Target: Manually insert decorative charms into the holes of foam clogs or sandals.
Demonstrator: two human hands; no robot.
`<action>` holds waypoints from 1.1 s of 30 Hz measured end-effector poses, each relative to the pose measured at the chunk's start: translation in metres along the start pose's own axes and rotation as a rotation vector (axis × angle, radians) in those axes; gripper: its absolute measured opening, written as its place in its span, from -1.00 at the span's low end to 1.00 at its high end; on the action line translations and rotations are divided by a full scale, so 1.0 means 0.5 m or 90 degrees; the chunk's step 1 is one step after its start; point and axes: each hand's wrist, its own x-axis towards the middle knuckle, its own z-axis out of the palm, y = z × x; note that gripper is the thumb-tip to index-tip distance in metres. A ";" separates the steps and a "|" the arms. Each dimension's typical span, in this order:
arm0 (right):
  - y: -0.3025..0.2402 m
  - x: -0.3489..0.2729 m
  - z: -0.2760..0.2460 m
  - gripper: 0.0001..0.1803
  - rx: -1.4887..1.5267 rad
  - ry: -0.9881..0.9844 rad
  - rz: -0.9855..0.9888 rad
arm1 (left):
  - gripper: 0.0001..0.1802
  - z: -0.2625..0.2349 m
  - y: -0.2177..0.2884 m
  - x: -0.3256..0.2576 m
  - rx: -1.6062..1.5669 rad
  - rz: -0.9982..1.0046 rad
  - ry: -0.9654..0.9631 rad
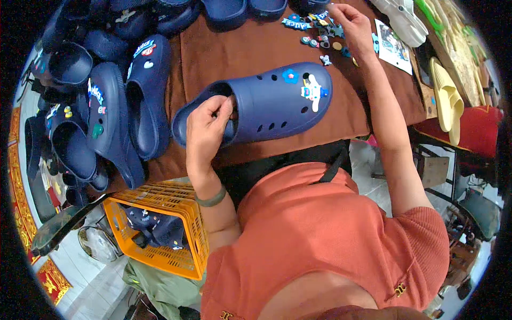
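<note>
A navy blue clog [253,109] lies on its side across the brown cloth, toe to the right. A blue flower charm [290,76] and a white character charm [314,93] sit on its upper. My left hand [208,125] is at the foot opening, fingers curled inside around the edge. My right hand [353,28] reaches to the far right, over a pile of small shoe charms [324,40]. Its thumb and fingers are drawn together at the pile's far edge; anything between them is too small to tell.
Several decorated navy clogs [109,112] stand at the left. More clogs [224,13] line the far edge. A printed sheet [393,47], white shoes [402,21] and yellow slippers [447,98] are at the right. An orange crate [197,240] with clogs stands below the table.
</note>
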 end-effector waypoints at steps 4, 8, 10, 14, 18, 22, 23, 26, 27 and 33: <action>0.066 0.011 -0.039 -0.68 -0.001 0.102 0.057 | -0.70 0.005 0.005 0.002 -0.031 -0.014 -0.010; 0.068 0.009 -0.029 -0.68 -0.126 0.085 -0.003 | -0.71 0.004 -0.004 0.000 -0.031 -0.029 -0.002; 0.076 0.007 -0.025 -0.72 -0.116 0.013 0.009 | -0.72 0.007 0.001 -0.002 -0.051 -0.008 0.002; 0.047 -0.008 -0.003 -0.74 -0.242 -0.150 -0.116 | -0.72 0.004 -0.005 -0.002 -0.026 -0.007 0.009; 0.008 -0.031 0.012 -0.65 -0.410 -0.284 -0.253 | -0.72 0.001 0.000 -0.002 -0.042 0.002 0.001; -0.018 -0.038 0.014 -0.57 -0.552 -0.262 -0.295 | -0.72 0.001 -0.003 0.000 -0.041 0.004 -0.010; -0.024 -0.040 0.007 -0.58 -0.555 -0.280 -0.265 | -0.72 0.001 -0.001 0.001 -0.040 0.002 -0.009; -0.026 -0.039 0.008 -0.63 -0.561 -0.323 -0.198 | -0.71 0.001 0.004 -0.001 -0.033 0.002 0.001; -0.017 -0.035 0.009 -0.65 -0.514 -0.332 -0.184 | -0.72 0.002 0.002 0.000 -0.035 0.001 0.000; -0.045 -0.044 -0.002 -0.75 -0.407 -0.417 -0.224 | -0.72 -0.004 0.008 -0.002 -0.029 -0.015 -0.023</action>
